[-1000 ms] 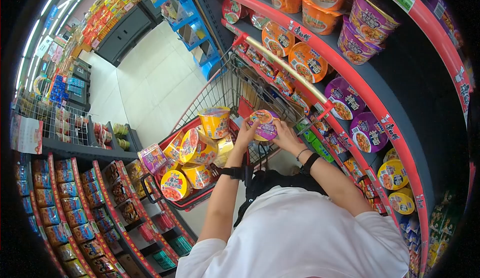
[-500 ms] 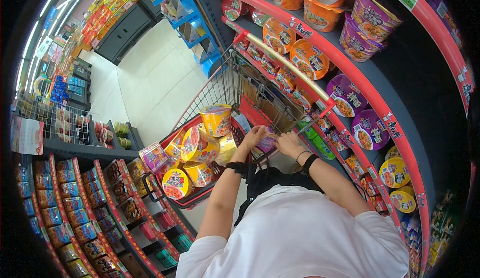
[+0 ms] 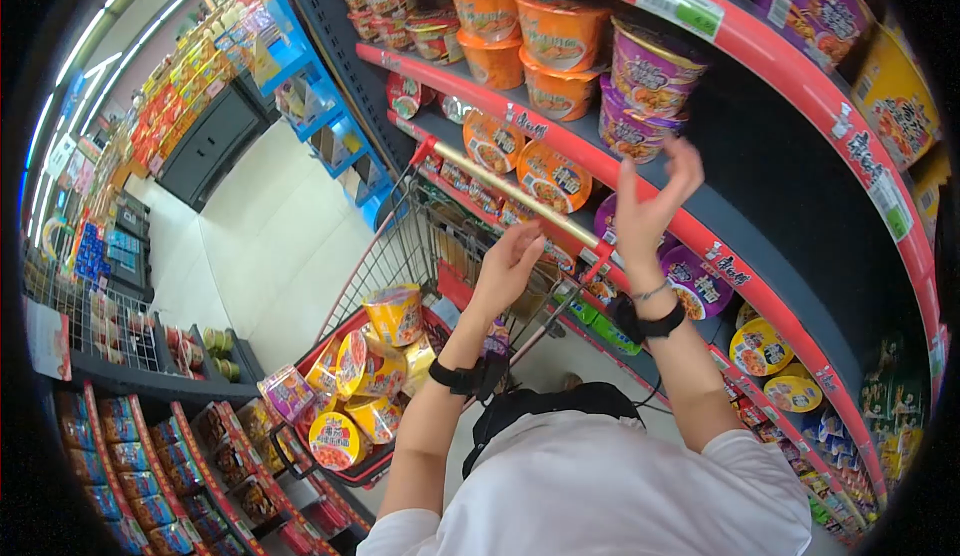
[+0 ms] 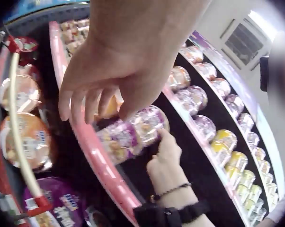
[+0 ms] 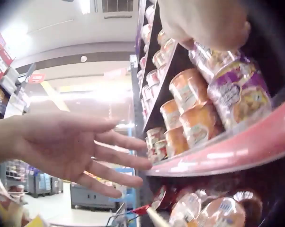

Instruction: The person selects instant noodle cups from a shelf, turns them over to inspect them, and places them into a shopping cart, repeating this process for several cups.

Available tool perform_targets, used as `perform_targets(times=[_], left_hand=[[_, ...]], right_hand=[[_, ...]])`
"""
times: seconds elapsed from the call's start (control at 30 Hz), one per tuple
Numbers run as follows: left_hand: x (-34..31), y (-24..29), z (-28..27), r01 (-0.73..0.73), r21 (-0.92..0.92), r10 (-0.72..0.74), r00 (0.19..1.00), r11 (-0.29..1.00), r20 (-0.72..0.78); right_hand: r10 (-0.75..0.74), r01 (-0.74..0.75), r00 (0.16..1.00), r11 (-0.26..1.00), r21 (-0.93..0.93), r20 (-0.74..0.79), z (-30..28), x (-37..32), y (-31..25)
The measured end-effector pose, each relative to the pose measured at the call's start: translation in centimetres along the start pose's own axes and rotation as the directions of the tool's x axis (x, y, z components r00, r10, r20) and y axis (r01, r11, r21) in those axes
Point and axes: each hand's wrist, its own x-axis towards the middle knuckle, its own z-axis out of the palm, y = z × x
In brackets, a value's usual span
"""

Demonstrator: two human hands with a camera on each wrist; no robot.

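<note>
Two purple instant noodle cups (image 3: 650, 71) stand stacked on the red-edged shelf. My right hand (image 3: 650, 211) is raised just in front of them, thumb and fingers spread. In the left wrist view its fingertips come right beside the purple cups (image 4: 133, 132). Lower and to the left, my left hand (image 3: 508, 268) hangs above the cart with loosely bent fingers and nothing in it. The right wrist view shows the left hand (image 5: 71, 146) with its fingers extended. Something purple (image 3: 497, 336) lies low by the left wrist, mostly hidden.
The shopping cart (image 3: 345, 331) holds several yellow noodle cups (image 3: 370, 361) and a purple one (image 3: 286, 393). Its pale handlebar (image 3: 515, 194) runs along the shelf. Orange cups (image 3: 560, 36) stand left of the purple stack. A snack rack (image 3: 150, 476) is at lower left.
Both hands held a purple noodle cup, then lowered it beside the cart; now they are off it. The right hand has risen toward the shelf, and the head view has turned that way.
</note>
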Motion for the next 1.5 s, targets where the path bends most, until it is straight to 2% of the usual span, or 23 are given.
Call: perform_targets(times=[0.13,0.2,0.27,0.37,0.4,0.47,0.53,0.57,0.6,0.67,0.73,0.83,0.9,0.93,1.03,1.07,1.13,1.2,1.27,1.33,1.4,1.43,1.5], left_hand=[[4.5,9.3,3.3,-0.127,0.060,0.122,0.990,0.990,0.068],[6.2,11.2,4.9,-0.310,-0.014,0.310,0.948,0.951,0.076],[6.5,12.4,6.2,-0.306,-0.049,0.310,0.946,0.951,0.098],[6.3,12.5,6.9,-0.315,-0.084,0.323,0.941,0.945,0.105],[6.3,12.4,6.9,-0.336,-0.084,0.343,0.935,0.938,0.086],[5.6,13.5,6.3,-0.333,-0.088,0.340,0.937,0.939,0.084],[5.0,14.2,5.9,-0.409,-0.014,0.408,0.912,0.913,-0.044],[5.1,13.9,5.6,-0.455,0.028,0.456,0.887,0.890,-0.069],[4.8,14.3,5.2,-0.448,0.026,0.449,0.891,0.894,-0.076],[3.8,15.3,4.5,-0.440,0.020,0.441,0.897,0.898,-0.034],[3.6,14.0,3.8,-0.433,-0.077,0.429,0.901,0.898,-0.059],[2.1,13.2,1.6,-0.233,-0.248,0.226,0.973,0.940,-0.056],[1.0,12.2,-0.2,-0.149,-0.264,0.129,0.988,0.953,-0.090],[0.5,11.6,-1.1,-0.072,-0.294,0.040,0.993,0.953,-0.112],[-1.2,9.3,-4.1,-0.055,-0.203,0.027,0.990,0.978,-0.139],[-2.6,8.7,-4.9,-0.020,-0.148,-0.002,0.989,0.989,-0.147],[-4.8,9.0,-6.3,0.060,-0.216,-0.100,0.979,0.975,-0.180],[-6.6,7.9,-7.8,0.090,-0.209,-0.137,0.966,0.974,-0.221],[-8.7,7.9,-8.5,0.120,-0.245,-0.188,0.943,0.962,-0.275],[-10.8,7.7,-9.0,0.153,-0.188,-0.212,0.913,0.970,-0.350],[-13.7,7.6,-8.7,0.193,-0.175,-0.253,0.860,0.965,-0.444],[-14.5,7.5,-8.4,0.183,-0.189,-0.253,0.842,0.965,-0.477],[-16.2,6.9,-8.1,0.208,-0.182,-0.274,0.810,0.961,-0.519]], right_hand=[[-0.003,-0.004,0.999,0.986,-0.164,-0.044,1.3,7.6,3.3],[0.063,-0.063,0.997,0.998,-0.017,0.041,1.7,10.1,4.0],[0.318,-0.336,0.916,0.942,0.031,0.245,1.1,10.9,4.0],[0.155,-0.168,0.977,0.982,0.082,0.147,-0.2,10.4,4.6],[0.150,-0.176,0.982,0.945,0.277,0.110,-0.4,9.6,6.1],[0.291,-0.331,0.943,0.779,0.533,0.160,-3.1,8.6,2.6],[0.296,-0.442,0.893,0.720,0.536,0.339,-6.3,7.7,1.3],[0.198,-0.366,0.923,0.721,0.589,0.330,-6.8,7.0,0.8],[0.200,-0.373,0.919,0.720,0.585,0.340,-7.1,6.4,0.8],[0.119,-0.439,0.867,0.642,0.629,0.484,-7.6,5.1,1.0],[0.078,-0.488,0.780,0.697,0.525,0.621,-7.2,3.8,0.8],[0.174,-0.516,0.746,0.761,0.393,0.643,-6.2,2.3,-0.6],[0.176,-0.700,0.580,0.608,0.375,0.796,-5.8,1.6,-0.8],[0.168,-0.710,0.565,0.599,0.371,0.808,-5.1,1.1,-1.1],[0.168,-0.598,0.525,0.770,0.221,0.834,-2.9,-0.8,-2.1],[0.170,-0.622,0.484,0.756,0.201,0.858,-2.8,-1.8,-2.5],[0.125,-0.700,0.381,0.686,0.197,0.916,-1.4,-3.4,-3.2],[0.075,-0.707,0.364,0.671,0.223,0.928,-0.2,-4.4,-4.5],[0.030,-0.706,0.166,0.702,0.098,0.986,0.4,-4.7,-5.7],[-0.065,-0.741,0.161,0.651,0.164,0.985,1.6,-6.2,-6.0],[-0.122,-0.704,-0.018,0.706,0.074,0.992,2.0,-6.5,-7.8],[-0.212,-0.773,-0.005,0.621,0.131,0.977,2.8,-8.3,-6.8],[-0.261,-0.793,-0.026,0.593,0.139,0.965,3.4,-10.6,-6.1]])
